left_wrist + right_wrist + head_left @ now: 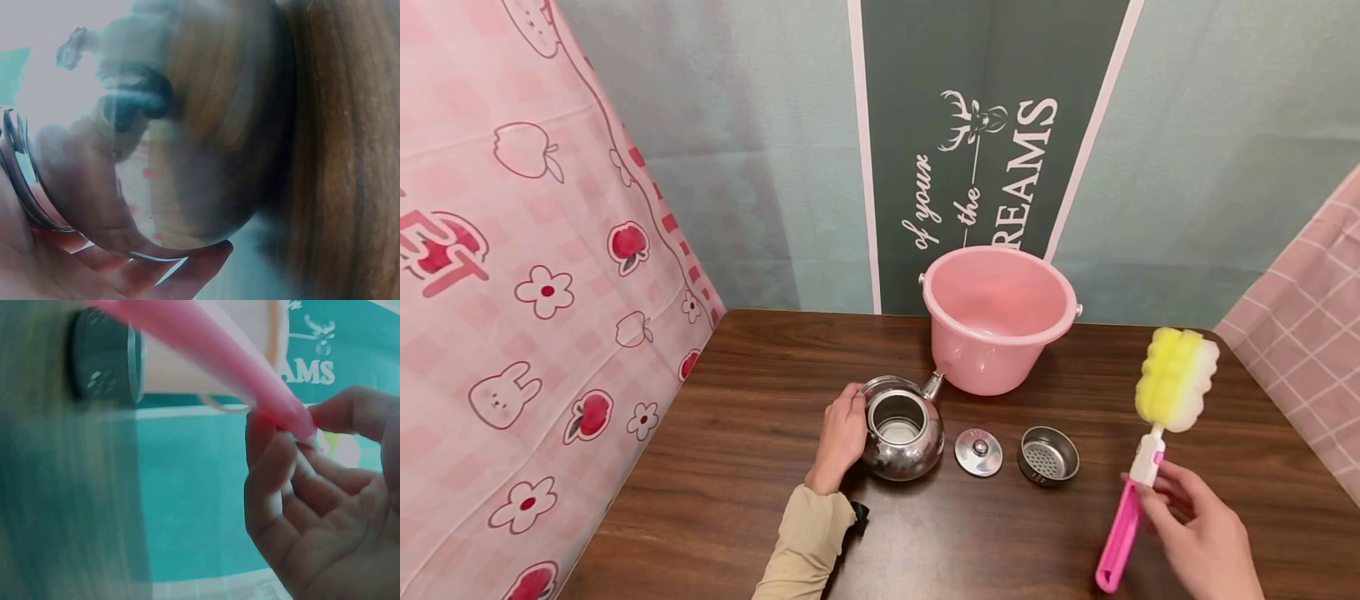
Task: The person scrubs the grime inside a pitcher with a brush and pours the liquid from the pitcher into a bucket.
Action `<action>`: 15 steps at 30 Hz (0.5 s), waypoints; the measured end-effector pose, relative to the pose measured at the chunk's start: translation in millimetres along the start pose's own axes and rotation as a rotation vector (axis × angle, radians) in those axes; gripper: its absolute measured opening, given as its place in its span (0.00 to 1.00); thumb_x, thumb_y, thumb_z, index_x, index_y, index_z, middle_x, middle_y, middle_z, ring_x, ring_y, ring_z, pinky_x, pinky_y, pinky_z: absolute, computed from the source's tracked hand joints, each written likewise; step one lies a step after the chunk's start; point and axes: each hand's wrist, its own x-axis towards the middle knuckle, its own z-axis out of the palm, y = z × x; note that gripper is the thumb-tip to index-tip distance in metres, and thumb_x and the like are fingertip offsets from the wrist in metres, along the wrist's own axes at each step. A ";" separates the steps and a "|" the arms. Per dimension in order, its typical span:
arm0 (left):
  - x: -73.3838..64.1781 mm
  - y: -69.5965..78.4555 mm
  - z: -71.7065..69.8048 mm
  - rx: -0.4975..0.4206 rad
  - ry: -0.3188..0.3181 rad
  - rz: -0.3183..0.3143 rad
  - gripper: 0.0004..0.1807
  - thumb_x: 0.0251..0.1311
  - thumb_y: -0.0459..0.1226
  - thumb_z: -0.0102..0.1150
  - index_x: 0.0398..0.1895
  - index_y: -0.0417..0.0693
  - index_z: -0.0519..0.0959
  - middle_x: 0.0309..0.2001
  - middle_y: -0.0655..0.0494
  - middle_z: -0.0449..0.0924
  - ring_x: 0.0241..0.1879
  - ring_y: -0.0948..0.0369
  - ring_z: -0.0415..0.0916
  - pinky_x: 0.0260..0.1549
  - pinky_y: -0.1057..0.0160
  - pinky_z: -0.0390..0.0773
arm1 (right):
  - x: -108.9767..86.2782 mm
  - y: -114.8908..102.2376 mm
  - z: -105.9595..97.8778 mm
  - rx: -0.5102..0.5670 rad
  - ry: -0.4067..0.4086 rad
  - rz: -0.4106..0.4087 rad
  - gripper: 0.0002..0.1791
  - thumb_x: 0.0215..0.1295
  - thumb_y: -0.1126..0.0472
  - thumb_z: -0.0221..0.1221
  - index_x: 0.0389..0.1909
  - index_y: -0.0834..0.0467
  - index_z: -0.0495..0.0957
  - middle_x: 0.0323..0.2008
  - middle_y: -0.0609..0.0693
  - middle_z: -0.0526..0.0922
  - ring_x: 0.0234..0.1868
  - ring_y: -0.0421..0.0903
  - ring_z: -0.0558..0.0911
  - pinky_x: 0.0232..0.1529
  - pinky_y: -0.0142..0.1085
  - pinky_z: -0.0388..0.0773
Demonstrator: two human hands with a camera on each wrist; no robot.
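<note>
My left hand [844, 433] grips the left side of a shiny steel teapot [904, 457], by its folded handle [887, 382]. In the left wrist view, the fingers [187, 269] reach along the teapot's rounded side. The teapot's mouth is uncovered and its spout points toward the bucket. At the right, my right hand [1206, 525] pinches a bottle brush by its pink and white handle [1120, 533], with the thumb against the fingers. The brush's yellow and white sponge head [1172, 379] points up and away.
A pink bucket [988, 367] stands at the back of the brown wooden table [760, 400]. Between the hands lie the teapot's knobbed lid [979, 452] and a round metal strainer [1048, 457]. Printed curtains [737, 150] hang behind and beside the table.
</note>
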 end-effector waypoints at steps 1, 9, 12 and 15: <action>0.0 0.0 -0.1 -0.001 0.000 0.000 0.15 0.69 0.36 0.40 0.40 0.47 0.81 0.42 0.47 0.85 0.48 0.47 0.81 0.48 0.47 0.75 | -0.7 -2.8 1.0 0.034 -0.017 -0.026 0.17 0.62 0.71 0.59 0.50 0.55 0.74 0.33 0.16 0.75 0.28 0.20 0.78 0.27 0.19 0.74; 0.3 -0.8 -0.5 -0.003 0.001 0.000 0.15 0.68 0.36 0.40 0.40 0.47 0.81 0.44 0.47 0.85 0.50 0.47 0.80 0.49 0.47 0.75 | -7.3 -35.1 18.3 0.127 -0.226 -0.176 0.20 0.61 0.75 0.59 0.55 0.67 0.73 0.37 0.30 0.84 0.32 0.30 0.81 0.31 0.22 0.77; 0.5 -0.9 -0.2 -0.004 0.000 0.001 0.16 0.69 0.36 0.40 0.40 0.47 0.81 0.44 0.47 0.85 0.50 0.47 0.80 0.49 0.47 0.75 | -9.4 -46.8 25.8 0.213 -0.286 -0.220 0.27 0.60 0.77 0.57 0.62 0.66 0.67 0.37 0.37 0.86 0.34 0.31 0.83 0.35 0.23 0.78; 0.6 -1.2 0.1 0.003 -0.002 0.003 0.15 0.69 0.36 0.40 0.40 0.48 0.81 0.43 0.48 0.85 0.49 0.47 0.80 0.49 0.47 0.75 | -11.2 -55.2 30.3 0.316 -0.325 -0.263 0.27 0.60 0.79 0.56 0.61 0.64 0.68 0.39 0.40 0.86 0.34 0.33 0.83 0.35 0.25 0.79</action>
